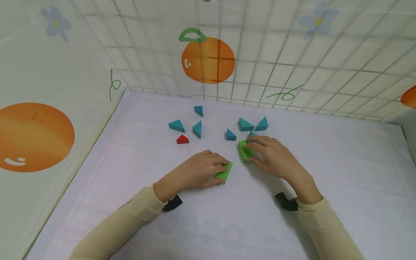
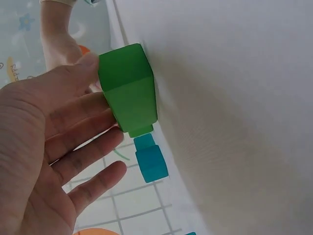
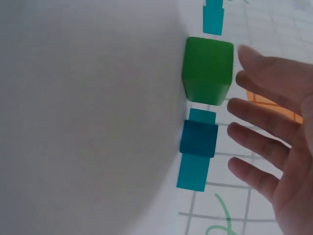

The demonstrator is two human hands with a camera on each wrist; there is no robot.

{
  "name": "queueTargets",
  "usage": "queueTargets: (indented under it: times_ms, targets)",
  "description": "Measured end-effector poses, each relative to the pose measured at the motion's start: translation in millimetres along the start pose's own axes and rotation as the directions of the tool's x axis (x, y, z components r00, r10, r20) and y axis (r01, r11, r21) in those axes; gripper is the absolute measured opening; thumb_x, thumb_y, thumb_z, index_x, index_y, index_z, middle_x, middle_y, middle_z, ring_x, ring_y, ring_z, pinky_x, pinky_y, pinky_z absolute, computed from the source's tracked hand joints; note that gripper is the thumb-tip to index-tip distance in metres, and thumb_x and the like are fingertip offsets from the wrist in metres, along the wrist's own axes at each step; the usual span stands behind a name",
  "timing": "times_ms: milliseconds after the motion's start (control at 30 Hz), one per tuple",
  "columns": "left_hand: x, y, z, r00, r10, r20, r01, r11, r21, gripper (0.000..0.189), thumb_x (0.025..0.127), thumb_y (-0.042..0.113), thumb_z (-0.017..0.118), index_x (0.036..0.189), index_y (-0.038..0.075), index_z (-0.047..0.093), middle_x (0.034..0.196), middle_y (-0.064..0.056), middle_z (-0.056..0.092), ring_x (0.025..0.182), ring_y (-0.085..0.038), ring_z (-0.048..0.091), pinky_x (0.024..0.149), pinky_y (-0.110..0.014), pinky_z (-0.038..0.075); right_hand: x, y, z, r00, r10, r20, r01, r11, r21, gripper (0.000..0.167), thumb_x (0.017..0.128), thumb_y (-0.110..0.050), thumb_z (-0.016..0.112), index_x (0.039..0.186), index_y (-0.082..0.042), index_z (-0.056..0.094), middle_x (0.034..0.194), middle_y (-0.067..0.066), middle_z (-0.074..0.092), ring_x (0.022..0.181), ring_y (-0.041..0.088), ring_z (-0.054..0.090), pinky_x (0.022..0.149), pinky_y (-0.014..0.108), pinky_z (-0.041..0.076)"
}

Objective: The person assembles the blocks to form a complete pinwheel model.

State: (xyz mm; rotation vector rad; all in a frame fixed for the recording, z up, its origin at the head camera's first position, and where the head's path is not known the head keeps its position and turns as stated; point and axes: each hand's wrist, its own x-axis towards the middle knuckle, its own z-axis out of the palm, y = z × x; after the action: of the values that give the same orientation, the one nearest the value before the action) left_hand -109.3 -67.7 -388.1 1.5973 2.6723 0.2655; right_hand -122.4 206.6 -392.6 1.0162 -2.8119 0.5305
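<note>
Two green blocks lie between the hands. My left hand (image 1: 203,169) holds the nearer green block (image 1: 225,172), thumb at its near edge and fingertips over it; in the left wrist view the thumb touches the block (image 2: 132,88) and the lower fingers are extended beside it. The second green block (image 1: 244,151) lies farther right. Around it, without gripping, my right hand (image 1: 273,155) spreads its fingers; the right wrist view shows a gap between the fingertips and the block (image 3: 208,71). A blue triangular block (image 1: 252,134) is partly hidden behind the right fingers.
Beyond the left hand lie a red block (image 1: 182,139) and several blue triangular blocks (image 1: 177,125). More blue ones (image 1: 246,125) lie beyond the right hand. A patterned wall (image 1: 156,54) bounds the white table (image 1: 146,108) at the back.
</note>
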Motion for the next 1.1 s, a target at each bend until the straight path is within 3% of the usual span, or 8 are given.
queueTargets:
  times_ms: [367, 667, 1100]
  targets:
    - [1.2, 3.8, 2.1, 0.999, 0.02, -0.049, -0.02, 1.0, 0.012, 0.033, 0.086, 0.037, 0.075, 0.109, 0.013, 0.076, 0.119, 0.001, 0.069, 0.103, -0.014, 0.065, 0.094, -0.028, 0.051, 0.5, 1.1, 5.3, 1.0, 0.018, 0.011, -0.018, 1.0, 0.012, 0.038, 0.08, -0.015, 0.081, 0.116, -0.009, 0.072, 0.133, 0.011, 0.061, 0.126, 0.034, 0.054, 0.102, 0.051, 0.045]
    - [1.3, 3.8, 1.1, 1.0, -0.006, -0.021, 0.006, 1.0, -0.015, 0.037, 0.086, 0.038, 0.075, 0.114, 0.014, 0.075, 0.121, 0.001, 0.069, 0.105, -0.014, 0.065, 0.094, -0.028, 0.052, 1.6, -1.0, 11.1, 1.0, -0.004, 0.0, 0.004, 1.0, -0.003, 0.038, 0.082, -0.014, 0.079, 0.12, -0.012, 0.071, 0.134, 0.01, 0.06, 0.126, 0.034, 0.054, 0.103, 0.051, 0.045]
    - [0.7, 1.6, -0.3, 1.0, 0.013, -0.014, -0.014, 1.0, -0.021, 0.036, 0.086, 0.036, 0.075, 0.114, 0.014, 0.074, 0.121, 0.001, 0.068, 0.105, -0.014, 0.064, 0.091, -0.028, 0.052, 3.3, -7.4, 15.8, 0.999, -0.033, -0.006, 0.032, 0.998, -0.044, 0.04, 0.088, -0.015, 0.074, 0.127, -0.015, 0.067, 0.135, 0.011, 0.059, 0.127, 0.036, 0.052, 0.102, 0.053, 0.045]
